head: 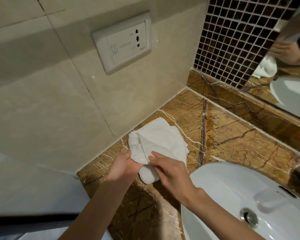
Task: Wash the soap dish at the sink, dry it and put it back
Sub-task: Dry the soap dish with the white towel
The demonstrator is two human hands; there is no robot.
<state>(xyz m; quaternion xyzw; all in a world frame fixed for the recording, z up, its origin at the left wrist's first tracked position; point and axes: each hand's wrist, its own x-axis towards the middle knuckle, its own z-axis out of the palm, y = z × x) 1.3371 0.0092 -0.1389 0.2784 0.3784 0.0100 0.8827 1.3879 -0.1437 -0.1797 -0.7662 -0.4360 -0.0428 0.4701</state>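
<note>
**Drying a slick white dish inside a soft towel**

The right hand's fingertips [154, 155] pinch a fold of the white towel [159, 135] and press it down against the soap dish [140, 157], of which only a small glossy white edge shows between the two hands. The left hand [126, 166] cups that edge from the side and below, fingers curled under it through the cloth; the right hand [170, 170] is closed on towel, not directly on the dish. Both are held above the brown marble counter [232, 135], just left of the white sink [223, 187] and in front of the tiled wall with its socket plate [122, 42].

The exposed rim shines, which suggests glazed ceramic or hard plastic; which one cannot be told. Either way it looks rigid, smooth and probably still damp, so likely slippery against bare skin, and it could chip if it fell on the stone counter or into the basin. It seems light enough for one hand. The towel is soft, thick and limp, and it drapes loosely with a rolled end hanging below the hands, giving good friction.

The safer hold is through the cloth, thumb on top of the rim and fingers beneath, with the supporting palm kept under the dish while the other hand rubs. Most of the dish is hidden, so its shape and depth cannot be judged.
</note>
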